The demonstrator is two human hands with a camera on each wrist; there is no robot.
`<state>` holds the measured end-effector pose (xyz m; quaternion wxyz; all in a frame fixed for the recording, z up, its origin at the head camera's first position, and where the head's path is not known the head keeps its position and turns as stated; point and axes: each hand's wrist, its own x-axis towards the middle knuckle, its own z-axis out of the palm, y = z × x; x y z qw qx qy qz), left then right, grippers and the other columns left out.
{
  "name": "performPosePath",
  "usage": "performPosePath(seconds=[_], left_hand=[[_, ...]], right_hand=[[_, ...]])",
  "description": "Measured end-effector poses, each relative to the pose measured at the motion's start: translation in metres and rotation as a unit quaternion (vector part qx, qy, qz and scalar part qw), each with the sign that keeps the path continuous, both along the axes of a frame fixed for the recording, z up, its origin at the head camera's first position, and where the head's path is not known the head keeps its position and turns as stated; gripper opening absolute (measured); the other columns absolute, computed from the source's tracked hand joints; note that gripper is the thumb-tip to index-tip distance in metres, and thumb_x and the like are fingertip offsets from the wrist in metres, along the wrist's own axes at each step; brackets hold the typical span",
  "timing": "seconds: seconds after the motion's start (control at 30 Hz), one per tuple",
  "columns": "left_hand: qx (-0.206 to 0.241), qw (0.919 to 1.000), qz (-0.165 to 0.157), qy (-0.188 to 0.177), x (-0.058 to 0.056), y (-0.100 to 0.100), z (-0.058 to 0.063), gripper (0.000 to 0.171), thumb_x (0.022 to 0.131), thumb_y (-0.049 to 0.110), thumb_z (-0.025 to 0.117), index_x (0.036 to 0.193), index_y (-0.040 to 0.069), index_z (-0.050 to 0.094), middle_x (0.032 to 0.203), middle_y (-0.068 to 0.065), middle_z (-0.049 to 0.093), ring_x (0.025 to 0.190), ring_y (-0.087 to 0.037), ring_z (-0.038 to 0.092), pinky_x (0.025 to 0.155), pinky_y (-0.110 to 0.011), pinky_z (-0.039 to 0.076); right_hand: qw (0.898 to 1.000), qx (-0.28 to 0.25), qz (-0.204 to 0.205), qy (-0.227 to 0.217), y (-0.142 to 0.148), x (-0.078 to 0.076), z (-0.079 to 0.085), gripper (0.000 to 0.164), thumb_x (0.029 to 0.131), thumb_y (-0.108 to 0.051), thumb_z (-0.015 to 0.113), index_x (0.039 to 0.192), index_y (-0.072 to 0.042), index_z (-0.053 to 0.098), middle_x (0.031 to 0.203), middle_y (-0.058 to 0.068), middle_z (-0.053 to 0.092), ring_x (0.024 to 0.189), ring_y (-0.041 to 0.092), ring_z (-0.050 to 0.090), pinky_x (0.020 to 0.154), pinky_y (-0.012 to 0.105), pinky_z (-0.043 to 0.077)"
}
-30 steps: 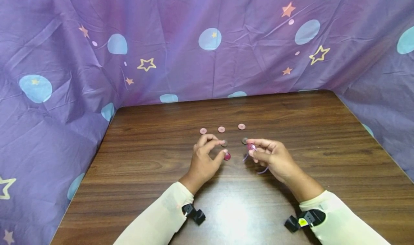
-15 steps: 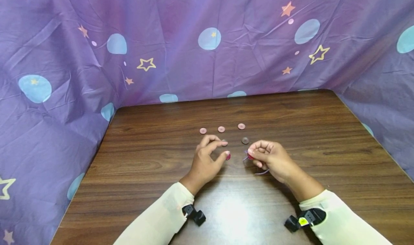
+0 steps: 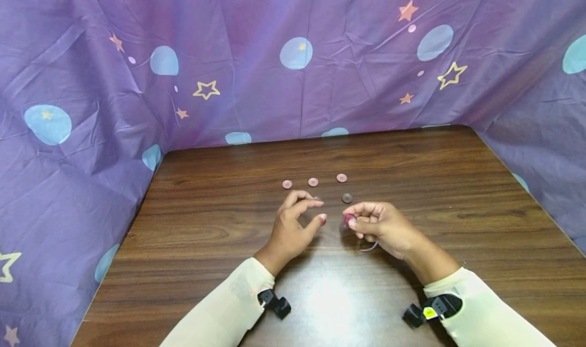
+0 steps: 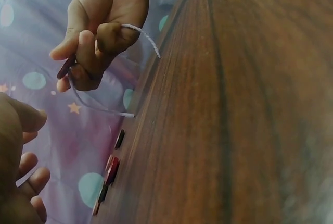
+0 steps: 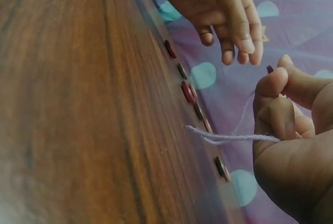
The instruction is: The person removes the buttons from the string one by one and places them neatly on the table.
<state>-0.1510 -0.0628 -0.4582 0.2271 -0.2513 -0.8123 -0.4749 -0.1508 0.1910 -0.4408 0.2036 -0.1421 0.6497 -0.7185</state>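
Note:
My right hand (image 3: 384, 230) pinches a dark pink button (image 3: 349, 219) between thumb and fingertips above the table. A pale purple string hangs at that button, and another length of the string (image 5: 234, 137) comes out from the curled lower fingers. In the left wrist view, the held button (image 4: 66, 66) appears edge-on. My left hand (image 3: 293, 230) hovers with thumb and fingers apart and nothing between them, as the right wrist view also shows. Beyond its thumb lies a dark pink button (image 3: 323, 222), partly hidden; a brown button (image 3: 317, 199) is mostly covered by its index finger.
Three light pink buttons lie in a row farther back: left (image 3: 287, 184), middle (image 3: 313, 182) and right (image 3: 342, 178). Another brown button (image 3: 347, 198) sits just beyond my right hand. The wooden table (image 3: 220, 296) meets a purple star-patterned cloth (image 3: 256, 97) at its back and sides.
My right hand has brought its button slightly nearer and to the left, turning it between the fingers, away from the right brown button. The left hand has barely moved.

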Motion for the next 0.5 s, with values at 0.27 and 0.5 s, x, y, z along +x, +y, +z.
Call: performPosePath(seconds=[0.27, 0.5], left_hand=[[-0.009, 0.9999, -0.006, 0.005, 0.0014, 0.0012, -0.0011, 0.025, 0.088, 0.008, 0.088, 0.112, 0.003, 0.081, 0.117, -0.011, 0.070, 0.114, -0.028, 0.069, 0.105, -0.044, 0.053], [-0.004, 1.0000, -0.006, 0.004, 0.0014, 0.0023, 0.0001, 0.023, 0.088, 0.009, 0.088, 0.109, 0.004, 0.082, 0.117, -0.014, 0.071, 0.114, -0.029, 0.068, 0.105, -0.044, 0.053]], right_hand=[[1.000, -0.008, -0.001, -0.005, -0.0019, 0.0022, 0.0033, 0.035, 0.100, 0.004, 0.069, 0.117, -0.026, 0.077, 0.082, -0.008, 0.071, 0.067, 0.004, 0.063, 0.051, 0.015, 0.040], [0.999, -0.001, -0.031, -0.018, -0.0027, 0.0020, 0.0027, 0.037, 0.095, 0.006, 0.071, 0.113, -0.025, 0.080, 0.081, -0.008, 0.071, 0.066, 0.004, 0.063, 0.051, 0.016, 0.038]])
